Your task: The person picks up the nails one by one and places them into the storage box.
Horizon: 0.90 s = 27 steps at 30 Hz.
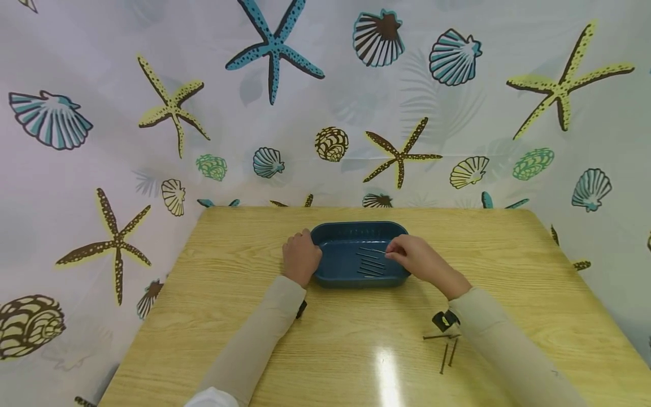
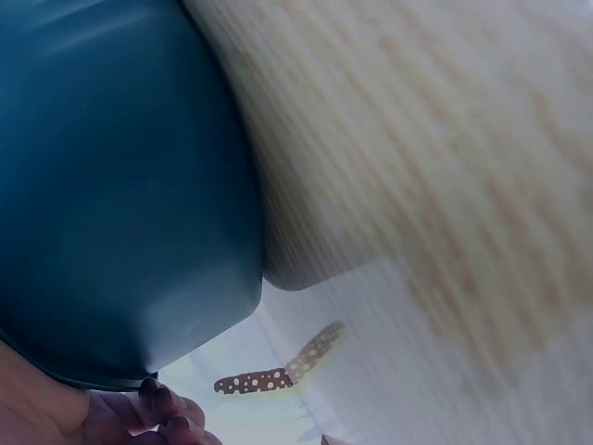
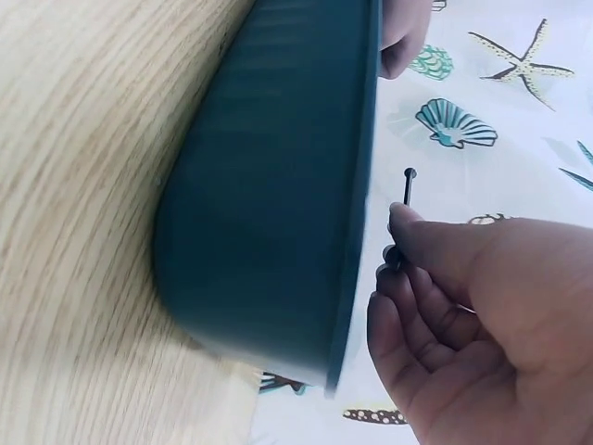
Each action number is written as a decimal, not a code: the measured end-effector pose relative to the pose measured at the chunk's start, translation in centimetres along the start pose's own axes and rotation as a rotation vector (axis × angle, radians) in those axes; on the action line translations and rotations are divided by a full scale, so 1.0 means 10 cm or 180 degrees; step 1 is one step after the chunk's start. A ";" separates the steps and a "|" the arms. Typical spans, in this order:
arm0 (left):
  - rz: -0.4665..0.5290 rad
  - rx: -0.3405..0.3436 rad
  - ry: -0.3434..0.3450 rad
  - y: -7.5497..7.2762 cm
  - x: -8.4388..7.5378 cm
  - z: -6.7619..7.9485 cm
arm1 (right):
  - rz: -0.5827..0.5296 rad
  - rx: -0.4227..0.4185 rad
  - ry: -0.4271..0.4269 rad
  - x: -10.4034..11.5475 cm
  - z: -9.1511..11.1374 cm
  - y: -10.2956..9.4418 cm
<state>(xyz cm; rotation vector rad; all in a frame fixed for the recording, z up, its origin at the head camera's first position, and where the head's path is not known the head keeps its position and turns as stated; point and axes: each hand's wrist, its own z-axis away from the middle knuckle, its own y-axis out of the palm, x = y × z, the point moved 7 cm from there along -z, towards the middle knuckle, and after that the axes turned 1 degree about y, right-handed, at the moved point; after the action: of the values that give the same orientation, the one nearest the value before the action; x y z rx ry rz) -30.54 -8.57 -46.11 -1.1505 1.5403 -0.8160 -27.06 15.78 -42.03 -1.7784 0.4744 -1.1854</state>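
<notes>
A dark blue oval plastic basin (image 1: 335, 277) sits on the wooden table. My left hand (image 1: 302, 257) grips its left rim; in the left wrist view the fingers (image 2: 176, 408) curl at the rim. Over the basin's right side, my right hand (image 1: 414, 257) pinches a thin dark nail (image 3: 409, 188) between thumb and fingertips. The nail's flat head sticks up past the thumb in the right wrist view. Several more nails (image 1: 371, 265) lie roughly side by side on the basin's floor, under and left of the right hand.
Several loose nails (image 1: 444, 359) lie on the wooden table (image 1: 346, 339) near the right forearm. A black wrist strap piece (image 1: 445, 321) shows at the right cuff. Behind the table hangs a white cloth (image 1: 305, 181) printed with shells and starfish.
</notes>
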 end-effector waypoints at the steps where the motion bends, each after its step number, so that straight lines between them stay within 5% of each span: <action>1: -0.0004 -0.0011 0.0002 0.00 0.00 0.00 | 0.0014 0.0011 0.0022 -0.01 -0.05 0.03; 11: 0.0015 0.0008 0.0027 -0.02 -0.01 0.01 | 0.0106 0.0099 0.0092 -0.13 -0.37 0.33; 27: -0.0069 0.0025 0.0000 -0.01 0.00 0.01 | 0.0382 -0.0010 0.0292 -0.25 -0.48 0.47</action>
<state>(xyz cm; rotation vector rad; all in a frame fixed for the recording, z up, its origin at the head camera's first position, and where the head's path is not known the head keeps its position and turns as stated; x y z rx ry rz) -30.43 -8.59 -46.08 -1.1634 1.5257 -0.8357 -31.60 12.89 -46.73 -1.6791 0.6283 -1.1860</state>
